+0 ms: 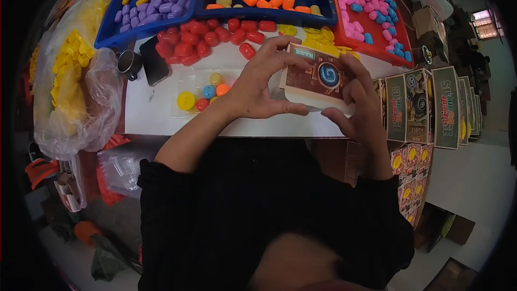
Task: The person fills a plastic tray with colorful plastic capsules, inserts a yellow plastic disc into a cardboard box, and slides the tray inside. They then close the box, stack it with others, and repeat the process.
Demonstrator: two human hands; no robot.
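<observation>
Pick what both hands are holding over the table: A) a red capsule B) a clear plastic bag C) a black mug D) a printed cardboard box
D: the left hand and right hand grip the printed cardboard box from either side, above the white table.

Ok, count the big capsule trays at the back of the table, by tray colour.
Blue trays: 2
Red trays: 1
Total: 3
</observation>
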